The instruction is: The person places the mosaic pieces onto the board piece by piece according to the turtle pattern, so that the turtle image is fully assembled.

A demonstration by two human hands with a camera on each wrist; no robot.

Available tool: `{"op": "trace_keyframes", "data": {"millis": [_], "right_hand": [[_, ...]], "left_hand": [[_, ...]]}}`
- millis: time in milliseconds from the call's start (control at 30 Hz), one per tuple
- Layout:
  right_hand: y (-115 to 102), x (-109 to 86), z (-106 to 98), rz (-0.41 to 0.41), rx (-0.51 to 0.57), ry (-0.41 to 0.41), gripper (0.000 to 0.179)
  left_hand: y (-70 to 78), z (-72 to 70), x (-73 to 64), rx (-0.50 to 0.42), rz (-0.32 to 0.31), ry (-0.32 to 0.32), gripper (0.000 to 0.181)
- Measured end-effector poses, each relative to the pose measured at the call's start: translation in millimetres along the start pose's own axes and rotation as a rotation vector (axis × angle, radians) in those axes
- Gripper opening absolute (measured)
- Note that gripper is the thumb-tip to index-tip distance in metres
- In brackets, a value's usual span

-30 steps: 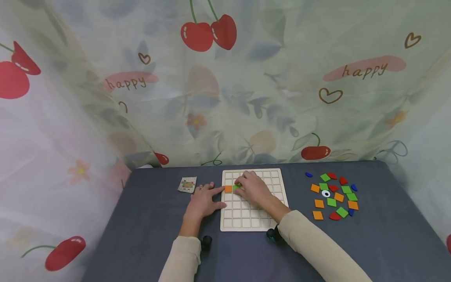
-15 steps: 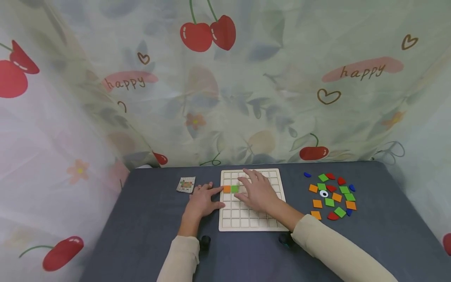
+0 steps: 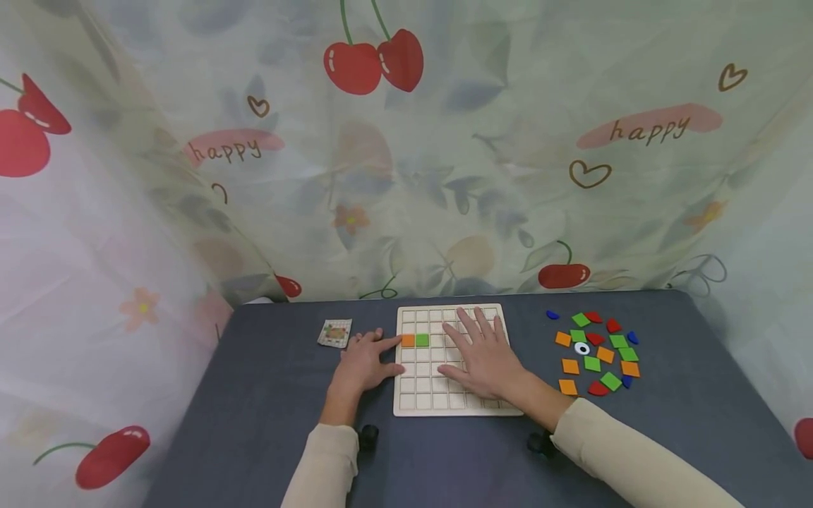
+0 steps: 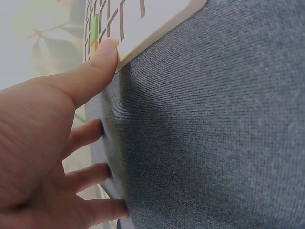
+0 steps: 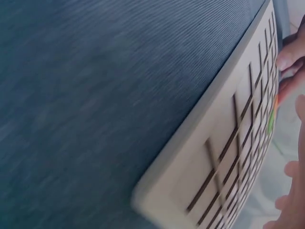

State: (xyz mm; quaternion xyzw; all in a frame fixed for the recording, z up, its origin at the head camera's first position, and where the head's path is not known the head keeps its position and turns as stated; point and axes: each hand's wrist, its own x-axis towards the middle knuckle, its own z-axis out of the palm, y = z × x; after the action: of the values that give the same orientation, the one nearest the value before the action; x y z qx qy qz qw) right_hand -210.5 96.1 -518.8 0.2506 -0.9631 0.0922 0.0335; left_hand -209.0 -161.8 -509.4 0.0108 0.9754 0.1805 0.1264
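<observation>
A pale grid board [image 3: 416, 403] lies on the dark cloth, with an orange square tile [image 3: 408, 341] and a green square tile [image 3: 422, 340] side by side in its left cells. At the board's left edge rests my left hand [image 3: 362, 363], thumb and forefinger spread against the rim; in the left wrist view the thumb [image 4: 102, 59] touches the edge and the other fingertips meet the cloth. Over the board's right half my right hand [image 3: 488, 361] is spread with its fingers apart, holding nothing. The right wrist view shows its fingers [image 5: 289, 202] beyond the grid.
Several loose tiles lie to the right of the board: green and orange squares, red pieces [image 3: 598, 389], blue pieces [image 3: 552, 315] and a white disc [image 3: 581, 348] with a dark centre. A small patterned card [image 3: 334, 333] lies left of the board. A printed curtain [image 3: 406, 212] hangs behind.
My right hand has let go of the green tile, leaving it in the cell beside the orange one, and has moved right across the board with fingers spreading. The left hand has stayed put.
</observation>
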Motion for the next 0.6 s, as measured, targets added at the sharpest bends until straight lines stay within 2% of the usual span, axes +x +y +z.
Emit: {"op": "trace_keyframes", "data": {"millis": [300, 600], "right_hand": [[30.1, -18.0, 1.1, 0.050, 0.013, 0.012, 0.080], [57.8, -37.2, -1.9, 0.107, 0.005, 0.015, 0.080]], "left_hand": [[-0.5, -1.0, -0.9, -0.012, -0.019, -0.002, 0.067], [0.8, -0.1, -1.1, -0.008, -0.009, 0.009, 0.066]]}}
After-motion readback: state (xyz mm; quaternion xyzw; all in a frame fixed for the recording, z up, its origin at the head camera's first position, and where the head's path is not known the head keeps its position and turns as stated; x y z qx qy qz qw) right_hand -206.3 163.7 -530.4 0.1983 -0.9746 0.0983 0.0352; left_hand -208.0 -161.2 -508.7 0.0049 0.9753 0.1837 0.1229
